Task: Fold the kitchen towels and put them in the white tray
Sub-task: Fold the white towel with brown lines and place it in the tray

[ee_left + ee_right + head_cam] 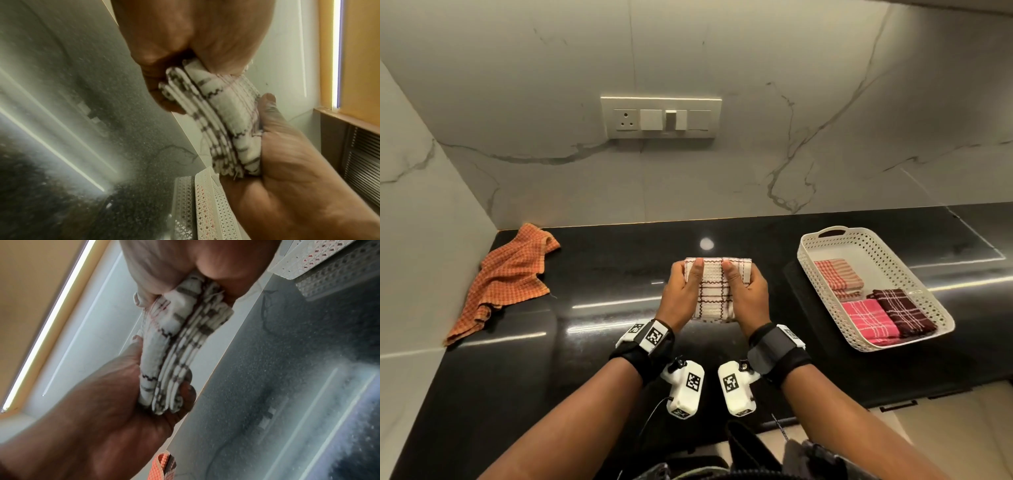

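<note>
Head view: both hands grip folded white checked towel [717, 291]; no writing legible.

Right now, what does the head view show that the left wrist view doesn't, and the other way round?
Only the head view shows the unfolded orange towel lying at the counter's left end, and three folded towels inside the white tray: striped red, pink and maroon. Only the left wrist view shows the stacked layers along the edge of the white checked towel, pinched thumb against fingers. Both show the left hand and right hand gripping that folded towel above the black counter, and the tray's perforated wall.
</note>
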### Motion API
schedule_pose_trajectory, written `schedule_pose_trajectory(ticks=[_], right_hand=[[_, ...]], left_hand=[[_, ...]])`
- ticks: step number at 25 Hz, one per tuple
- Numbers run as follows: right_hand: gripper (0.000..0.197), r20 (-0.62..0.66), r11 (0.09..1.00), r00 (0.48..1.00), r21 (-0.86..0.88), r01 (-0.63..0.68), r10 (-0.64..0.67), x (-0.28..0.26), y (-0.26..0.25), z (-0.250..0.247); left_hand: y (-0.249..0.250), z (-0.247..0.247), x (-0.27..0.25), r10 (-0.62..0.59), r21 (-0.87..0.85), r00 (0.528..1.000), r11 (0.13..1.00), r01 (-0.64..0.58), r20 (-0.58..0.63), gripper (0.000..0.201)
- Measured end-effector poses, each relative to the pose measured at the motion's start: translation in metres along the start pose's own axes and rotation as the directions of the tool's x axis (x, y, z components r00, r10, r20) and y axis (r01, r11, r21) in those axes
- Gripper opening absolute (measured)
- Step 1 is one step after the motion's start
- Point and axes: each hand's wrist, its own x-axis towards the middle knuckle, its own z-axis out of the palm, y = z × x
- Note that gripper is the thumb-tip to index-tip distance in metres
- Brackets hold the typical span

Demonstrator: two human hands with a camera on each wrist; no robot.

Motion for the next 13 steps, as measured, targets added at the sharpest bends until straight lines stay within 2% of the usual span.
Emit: schedule_pose_trajectory(ticks=[2, 6, 11, 13], right_hand=[[0.027, -0.011, 0.999, 0.999, 0.021, 0.037, -0.037, 0.008, -0.004, -0.018], [0.028, -0.053, 0.996, 0.999, 0.088, -0.001, 0.006, 0.030, -0.008, -0.064], [0.022, -0.088, 0.991, 0.994, 0.123, -0.051, 0.062, 0.061, -0.010, -0.135], [0.025, -0.045, 0.984, 0.992, 0.135, -0.114, 0.121, 0.071, -0.011, -0.169]], left_hand=[[0.004, 0.021, 0.006, -0.001, 0.049, 1.000, 0.999, 0.002, -0.032, 0.052], [0.023, 0.075, 0.016, 0.101, 0.159, 0.991, 0.983, -0.086, -0.090, 0.044], [0.037, 0.148, 0.037, 0.152, 0.228, 0.988, 0.963, -0.141, -0.034, 0.041], [0.040, 0.176, 0.049, 0.150, 0.259, 0.989, 0.955, -0.143, -0.007, 0.042]])
